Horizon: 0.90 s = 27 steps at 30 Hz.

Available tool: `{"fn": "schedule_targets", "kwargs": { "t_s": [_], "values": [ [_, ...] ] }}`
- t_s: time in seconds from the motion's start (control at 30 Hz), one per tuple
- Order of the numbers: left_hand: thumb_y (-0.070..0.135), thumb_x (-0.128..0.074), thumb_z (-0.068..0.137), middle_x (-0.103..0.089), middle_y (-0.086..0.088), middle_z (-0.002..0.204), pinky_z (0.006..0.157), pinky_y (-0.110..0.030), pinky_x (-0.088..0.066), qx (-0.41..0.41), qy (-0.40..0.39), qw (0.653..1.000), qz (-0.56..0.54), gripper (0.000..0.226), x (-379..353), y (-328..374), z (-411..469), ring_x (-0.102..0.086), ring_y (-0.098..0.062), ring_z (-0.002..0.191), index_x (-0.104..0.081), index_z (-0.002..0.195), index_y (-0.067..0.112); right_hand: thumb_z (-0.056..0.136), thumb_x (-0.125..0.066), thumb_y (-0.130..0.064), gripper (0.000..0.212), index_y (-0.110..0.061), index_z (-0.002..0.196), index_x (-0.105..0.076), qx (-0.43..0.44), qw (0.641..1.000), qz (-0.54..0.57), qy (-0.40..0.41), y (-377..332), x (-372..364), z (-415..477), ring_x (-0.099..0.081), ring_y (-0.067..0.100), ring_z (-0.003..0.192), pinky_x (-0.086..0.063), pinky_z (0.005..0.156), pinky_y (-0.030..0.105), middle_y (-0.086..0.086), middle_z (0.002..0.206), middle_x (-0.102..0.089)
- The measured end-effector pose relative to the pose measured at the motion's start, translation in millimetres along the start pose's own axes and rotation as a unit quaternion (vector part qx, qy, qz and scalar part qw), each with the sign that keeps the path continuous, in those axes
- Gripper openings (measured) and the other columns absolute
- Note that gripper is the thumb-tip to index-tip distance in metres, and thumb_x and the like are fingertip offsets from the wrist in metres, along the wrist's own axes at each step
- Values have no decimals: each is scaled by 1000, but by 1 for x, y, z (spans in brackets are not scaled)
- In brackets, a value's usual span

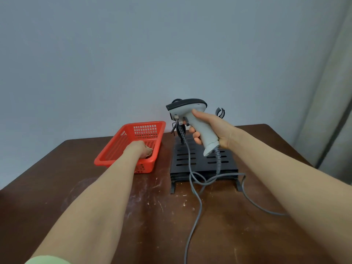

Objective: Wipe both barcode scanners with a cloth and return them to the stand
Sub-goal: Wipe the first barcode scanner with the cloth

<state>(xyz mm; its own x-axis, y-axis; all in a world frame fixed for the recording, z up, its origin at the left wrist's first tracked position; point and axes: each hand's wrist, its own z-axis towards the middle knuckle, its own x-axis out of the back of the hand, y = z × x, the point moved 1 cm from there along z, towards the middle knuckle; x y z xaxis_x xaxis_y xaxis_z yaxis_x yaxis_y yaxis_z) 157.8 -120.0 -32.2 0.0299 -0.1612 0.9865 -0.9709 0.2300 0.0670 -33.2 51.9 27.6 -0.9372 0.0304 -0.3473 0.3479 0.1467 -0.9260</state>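
Brown table (76, 191): one red basket (112, 143), one stand (202, 167). Right hand (213, 128) grips one scanner (190, 112); left hand (136, 147) clutches cloth (148, 150) in basket.

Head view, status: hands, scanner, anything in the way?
Right hand grips white scanner by handle, lifted above stand. Left hand in red basket, gripping cloth. Grey cables loop across stand's front edge.

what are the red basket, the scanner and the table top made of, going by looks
Red basket: moulded plastic, slightly glossy, with gridded holes.
Barcode scanner: hard plastic by its look, smooth matte pale grey with a dark top.
Table: probably wood or veneer, dark brown, low sheen, pale scratches and scuffs.
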Motion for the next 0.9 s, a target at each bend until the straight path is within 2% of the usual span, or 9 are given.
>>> {"fn": "schedule_targets", "kwargs": {
  "t_s": [0.1,0.2,0.3,0.37,0.47,0.57,0.67,0.8,0.9],
  "values": [
    [40,-65,83,-64,-13,113,79,-36,-49,4,59,998,-33,45,4,-2,0,-61,-32,102,-61,109,4,86,-60,-45,46,-8,112,-51,5,1000,14,3,0,3,-3,-53,9,45,-52,43,22,2,67,-54],
    [38,-62,86,-66,-12,111,82,-39,-50,5,162,976,-147,37,21,0,-7,-61,-34,104,-61,105,7,87,-57,-48,47,-8,112,-52,10,999,28,12,0,6,-8,-54,9,44,-52,43,22,3,68,-54],
    [24,-57,85,-64,-9,101,78,-35,-45,-32,223,936,-270,21,45,15,-32,-59,-32,104,-60,102,12,89,-52,-52,46,-8,104,-57,18,998,51,21,-1,7,-17,-54,10,44,-52,43,22,3,67,-54],
    [16,-55,83,-60,-4,81,68,-30,-40,-74,256,898,-351,7,57,29,-55,-60,-30,90,-60,86,13,89,-51,-54,47,-9,99,-59,23,997,65,25,0,7,-25,-54,10,43,-52,44,22,3,67,-54],
    [11,-52,84,-51,0,64,56,-30,-34,-107,303,834,-449,12,69,45,-88,-50,-22,70,-55,72,8,89,-48,-56,49,-9,98,-60,30,996,76,36,3,10,-37,-54,10,43,-53,44,22,3,65,-54],
    [11,-54,84,-55,-8,80,63,-29,-38,-139,350,784,-494,14,76,63,-112,-50,-19,72,-59,75,0,88,-45,-61,57,-7,101,-58,43,995,81,47,7,16,-52,-54,10,43,-52,44,23,3,66,-54],
    [10,-59,85,-52,0,100,76,-20,-38,-199,396,750,-491,15,81,89,-138,-53,-14,87,-67,94,1,85,-42,-68,67,-6,104,-58,45,992,93,69,11,24,-67,-58,13,48,-54,46,25,5,69,-58],
    [-3,-53,82,-64,-6,97,77,-18,-43,-328,407,732,-438,25,74,129,-175,-56,-13,87,-65,104,2,86,-35,-70,74,-4,106,-61,42,983,148,97,16,38,-83,-64,18,60,-54,47,26,9,77,-62],
    [-4,-52,81,-66,-7,104,83,-29,-48,-408,373,737,-390,35,59,156,-186,-60,-18,96,-60,113,9,94,-34,-60,64,-4,109,-61,65,970,203,116,16,47,-89,-65,22,61,-54,46,27,11,84,-65]
  ]
}}
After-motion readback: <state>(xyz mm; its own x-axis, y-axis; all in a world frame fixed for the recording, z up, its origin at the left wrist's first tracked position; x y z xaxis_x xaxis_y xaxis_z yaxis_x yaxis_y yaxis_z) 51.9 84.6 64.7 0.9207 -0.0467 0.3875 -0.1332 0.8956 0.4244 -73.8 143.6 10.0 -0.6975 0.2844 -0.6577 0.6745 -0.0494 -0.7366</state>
